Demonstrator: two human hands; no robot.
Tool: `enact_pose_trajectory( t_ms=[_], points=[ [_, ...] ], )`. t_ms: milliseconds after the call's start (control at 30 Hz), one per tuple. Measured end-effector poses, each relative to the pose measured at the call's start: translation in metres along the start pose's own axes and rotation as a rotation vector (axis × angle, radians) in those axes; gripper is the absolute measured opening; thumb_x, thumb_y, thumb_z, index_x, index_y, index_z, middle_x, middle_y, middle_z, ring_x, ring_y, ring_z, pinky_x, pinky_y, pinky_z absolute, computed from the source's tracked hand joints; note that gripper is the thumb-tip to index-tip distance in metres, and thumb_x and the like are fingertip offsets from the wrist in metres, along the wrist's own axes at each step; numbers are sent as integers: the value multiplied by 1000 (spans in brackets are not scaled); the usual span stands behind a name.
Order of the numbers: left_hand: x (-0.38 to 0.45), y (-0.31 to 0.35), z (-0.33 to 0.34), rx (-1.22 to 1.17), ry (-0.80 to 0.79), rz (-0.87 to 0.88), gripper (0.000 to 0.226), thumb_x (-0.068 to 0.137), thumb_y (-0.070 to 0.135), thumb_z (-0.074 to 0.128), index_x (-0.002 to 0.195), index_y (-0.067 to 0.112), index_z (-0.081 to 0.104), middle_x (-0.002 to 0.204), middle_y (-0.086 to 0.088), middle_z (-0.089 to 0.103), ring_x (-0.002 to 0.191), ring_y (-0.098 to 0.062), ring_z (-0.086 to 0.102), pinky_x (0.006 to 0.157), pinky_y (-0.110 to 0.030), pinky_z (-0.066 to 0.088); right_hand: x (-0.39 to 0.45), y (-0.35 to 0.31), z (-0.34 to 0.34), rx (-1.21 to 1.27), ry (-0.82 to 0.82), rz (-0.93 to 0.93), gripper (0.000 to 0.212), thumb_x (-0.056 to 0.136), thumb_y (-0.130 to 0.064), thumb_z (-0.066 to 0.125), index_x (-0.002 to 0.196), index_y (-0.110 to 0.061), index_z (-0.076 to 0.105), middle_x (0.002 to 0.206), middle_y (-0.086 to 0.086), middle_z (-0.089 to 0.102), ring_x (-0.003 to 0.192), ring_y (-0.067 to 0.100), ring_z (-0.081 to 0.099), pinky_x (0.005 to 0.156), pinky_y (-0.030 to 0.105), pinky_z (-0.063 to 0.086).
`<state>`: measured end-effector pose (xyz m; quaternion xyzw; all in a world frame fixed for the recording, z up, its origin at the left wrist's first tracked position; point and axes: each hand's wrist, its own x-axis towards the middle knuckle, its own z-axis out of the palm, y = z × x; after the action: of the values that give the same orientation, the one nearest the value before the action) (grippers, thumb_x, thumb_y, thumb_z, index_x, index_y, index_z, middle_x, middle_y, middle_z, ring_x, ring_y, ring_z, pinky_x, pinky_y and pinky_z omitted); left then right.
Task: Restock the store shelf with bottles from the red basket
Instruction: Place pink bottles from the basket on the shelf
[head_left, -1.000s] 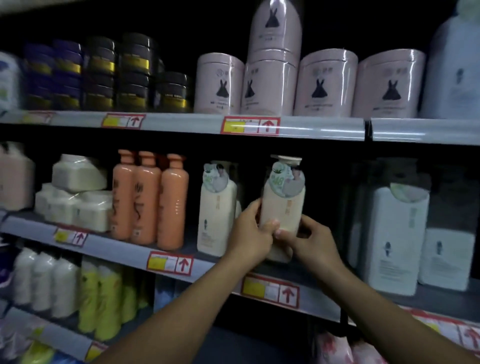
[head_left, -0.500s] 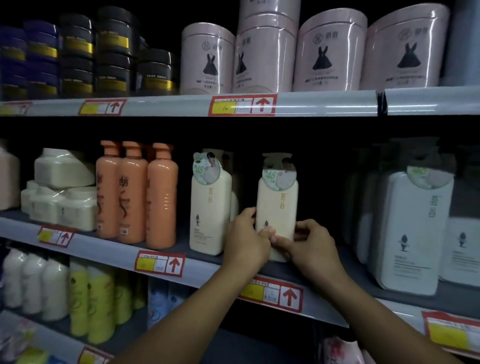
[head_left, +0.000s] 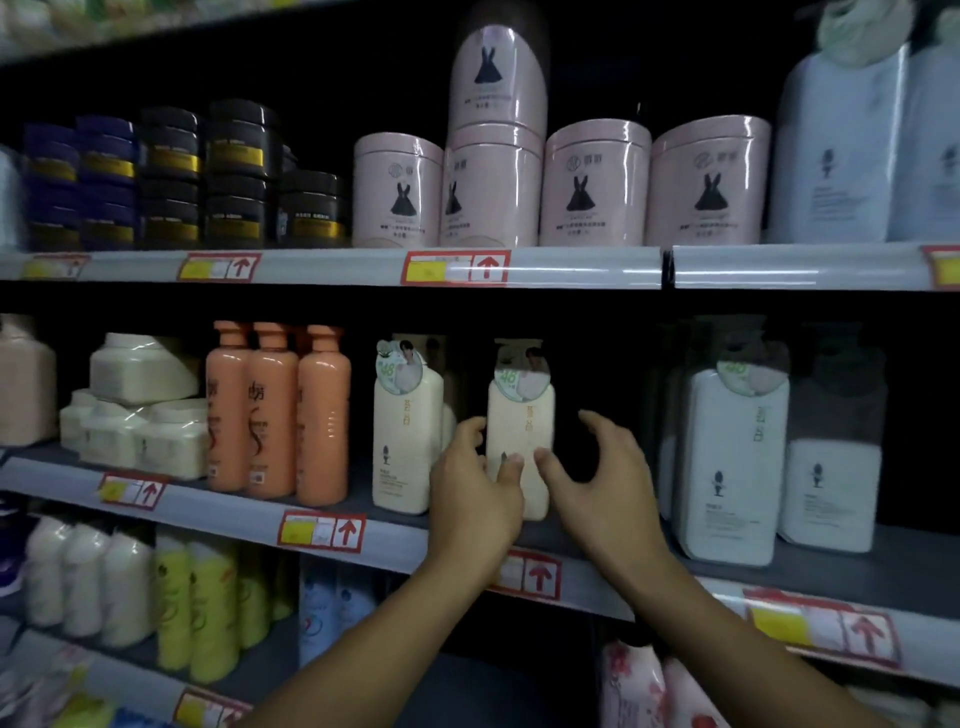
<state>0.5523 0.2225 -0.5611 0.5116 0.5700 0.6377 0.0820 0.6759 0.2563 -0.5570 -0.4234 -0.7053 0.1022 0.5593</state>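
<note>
A cream bottle (head_left: 521, 436) is seen standing upright on the middle shelf (head_left: 395, 540), in the dark gap between a matching cream bottle (head_left: 405, 441) to its left and a white bottle (head_left: 732, 462) well to its right. The left hand (head_left: 475, 493) is laid against the cream bottle's lower left side, with the fingers loosely curved at its edge and the thumb resting on its front; a firm grip is not shown. The right hand (head_left: 597, 478) is held open just right of the bottle, fingers spread and curved, only the thumb tip being near or at its front; contact cannot be told. A round tag (head_left: 522, 376) is hung at the bottle's neck. Left of the matching bottle, three orange bottles (head_left: 275, 410) are lined up. Above the cream bottle, pink tubs (head_left: 595, 187) are ranged on the upper shelf. A red price label (head_left: 527, 574) is fixed to the shelf edge just below the bottle.
</note>
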Motion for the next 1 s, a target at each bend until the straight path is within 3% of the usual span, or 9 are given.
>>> enact_pose_trajectory(
  t_ms=[167, 233, 400, 533, 600, 733, 867, 933, 1000],
  points=[
    [-68, 27, -9, -143, -126, 8, 34, 92, 18, 69, 124, 23, 58, 118, 6, 65, 93, -1, 65, 71, -10, 51, -72, -17, -60, 31, -71, -55, 46, 92, -40, 67, 134, -24, 58, 130, -9, 56, 121, 5, 53, 98, 15, 38],
    [-121, 13, -5, -177, -226, -15, 30, 90, 13, 70, 115, 24, 59, 112, 6, 67, 91, 1, 66, 72, -8, 51, -127, 4, -85, 40, -118, -20, 36, 93, -40, 66, 125, -24, 63, 120, -12, 60, 112, 1, 56, 94, 11, 42],
    [-286, -63, 8, -130, -513, -187, 25, 81, 17, 74, 97, 33, 63, 94, 17, 75, 85, 4, 69, 73, -10, 50, -288, 101, -136, -84, -294, 217, 32, 90, -40, 61, 108, -15, 68, 104, -2, 66, 98, 12, 64, 85, 29, 52],
    [-384, -116, 29, 23, -719, -377, 30, 85, 7, 73, 101, 31, 64, 100, 9, 73, 85, -1, 68, 74, -18, 50, -392, 182, -169, -191, -505, 508, 20, 87, -37, 58, 95, -20, 65, 88, 3, 70, 82, 22, 68, 74, 38, 54],
    [-406, -120, 47, 61, -801, -394, 26, 87, 5, 67, 107, 21, 64, 104, 4, 70, 87, -2, 66, 71, -13, 50, -420, 201, -173, -325, -642, 505, 12, 88, -34, 56, 95, -24, 60, 92, 8, 70, 82, 30, 69, 69, 29, 46],
    [-418, -123, 76, 189, -859, -341, 32, 86, 5, 62, 108, 28, 57, 98, 10, 63, 84, -4, 63, 76, -23, 53, -443, 219, -149, -515, -697, 403, 43, 81, -24, 72, 117, -8, 54, 118, 14, 56, 98, 37, 60, 73, 37, 47],
    [-418, -130, 96, 282, -947, -268, 39, 84, 8, 63, 109, 33, 47, 104, 12, 53, 85, -6, 56, 73, -27, 48, -427, 230, -142, -589, -603, 280, 70, 70, -27, 82, 126, -15, 41, 121, 10, 46, 103, 32, 55, 84, 41, 53],
    [-413, -130, 106, 318, -982, -201, 41, 83, 7, 62, 112, 30, 45, 105, 11, 47, 90, -9, 53, 75, -27, 44, -408, 246, -143, -575, -724, 208, 80, 70, -28, 83, 138, -21, 40, 131, 7, 47, 111, 30, 53, 88, 43, 52],
    [-409, -134, 113, 341, -995, -203, 44, 82, 8, 62, 117, 28, 44, 110, 7, 46, 97, -14, 55, 82, -34, 47, -391, 259, -143, -468, -928, 191, 70, 75, -27, 78, 138, -26, 46, 131, 2, 57, 114, 28, 57, 87, 43, 52]
  ],
)
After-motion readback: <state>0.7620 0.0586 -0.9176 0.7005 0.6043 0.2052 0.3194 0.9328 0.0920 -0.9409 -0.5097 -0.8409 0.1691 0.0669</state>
